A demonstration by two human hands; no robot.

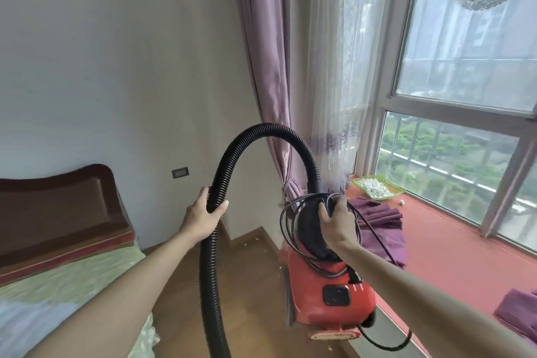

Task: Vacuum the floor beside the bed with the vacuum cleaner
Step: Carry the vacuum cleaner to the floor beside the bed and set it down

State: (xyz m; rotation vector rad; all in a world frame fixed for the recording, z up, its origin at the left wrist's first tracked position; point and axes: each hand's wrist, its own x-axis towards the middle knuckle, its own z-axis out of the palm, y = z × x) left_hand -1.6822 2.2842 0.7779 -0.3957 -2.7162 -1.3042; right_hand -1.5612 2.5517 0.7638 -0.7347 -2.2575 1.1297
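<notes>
Vacuum cleaner (pixel 328 296), red canister, held above the wooden floor (pixel 255 270) between bed (pixel 66 279), left, and red window ledge (pixel 453 244), right. Right hand (pixel 338 219) closed on its black top and looped cord (pixel 287 224); left hand (pixel 203 216) wrapped around the corrugated hose (pixel 229 160).

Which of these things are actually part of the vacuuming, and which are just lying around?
Part of the job:
red vacuum cleaner
black hose
power cord
left hand
right hand
wooden floor
bed

Just lying about:
green tray
purple cloth
curtains
</notes>
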